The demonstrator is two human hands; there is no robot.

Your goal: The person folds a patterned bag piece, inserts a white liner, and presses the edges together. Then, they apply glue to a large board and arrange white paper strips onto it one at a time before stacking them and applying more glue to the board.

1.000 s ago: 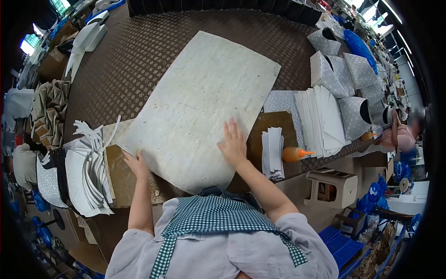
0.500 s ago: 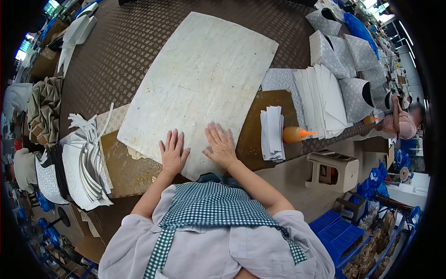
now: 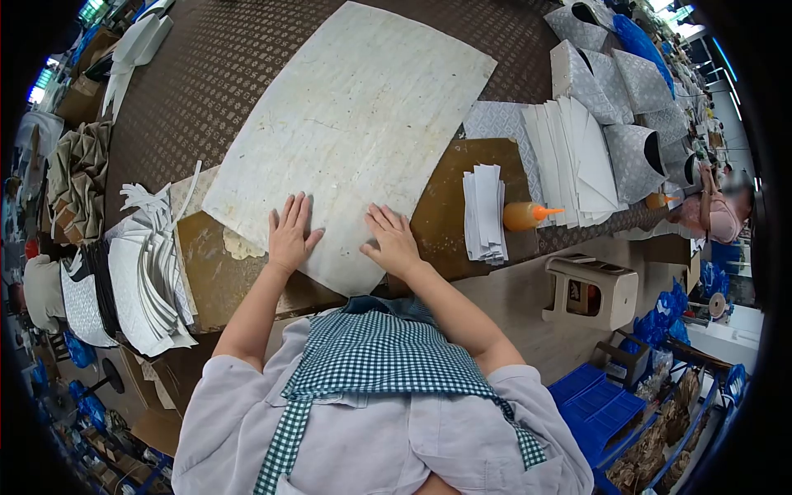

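A large off-white sheet (image 3: 355,107), stained and speckled, lies across the table with its near corner at the table's front edge. My left hand (image 3: 290,237) rests flat at the sheet's near left edge, fingers apart and pointing away from me. My right hand (image 3: 393,242) lies flat near its right edge, fingers stretched out. Neither hand holds anything. Beneath the sheet is a brown stained board (image 3: 235,280). To the right lie a stack of narrow white strips (image 3: 485,213) and an orange squeeze bottle (image 3: 521,216) on its side.
Curved white pieces (image 3: 147,280) are stacked at left, near folded khaki cloth (image 3: 80,181). White sheets (image 3: 571,161) and patterned grey covers (image 3: 635,161) lie at right. A beige stool (image 3: 591,289) and blue crates (image 3: 596,404) stand on the floor. Another person (image 3: 716,210) is at far right.
My left hand has slid left and a little away from me along the sheet. My right hand stays nearly in place on it. The whole view has shifted slightly.
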